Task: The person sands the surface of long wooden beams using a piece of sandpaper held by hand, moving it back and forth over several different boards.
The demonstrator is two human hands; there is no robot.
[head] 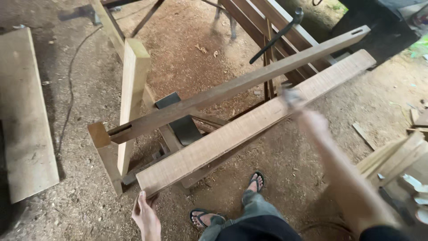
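Your left hand (146, 215) is low in the view, fingers pointing up, and it grips the near end of the long rough-sawn plank (254, 122) at its lower corner. The plank runs diagonally from that hand up to the far right. Your right arm is stretched far forward and looks blurred; your right hand (293, 99) lies on the upper edge of the same plank, about in its middle part, but I cannot tell if the fingers are closed around it or only press on it.

Just beside the plank, on its far side, lies a darker wooden beam with a mortise slot (232, 88) at each end, almost parallel to it. The near end of this beam rests against an upright pale post (132, 96). Your feet in black sandals (255, 180) stand on the sawdust floor (80, 201). A wide board (24, 116) lies on the floor at the left edge.
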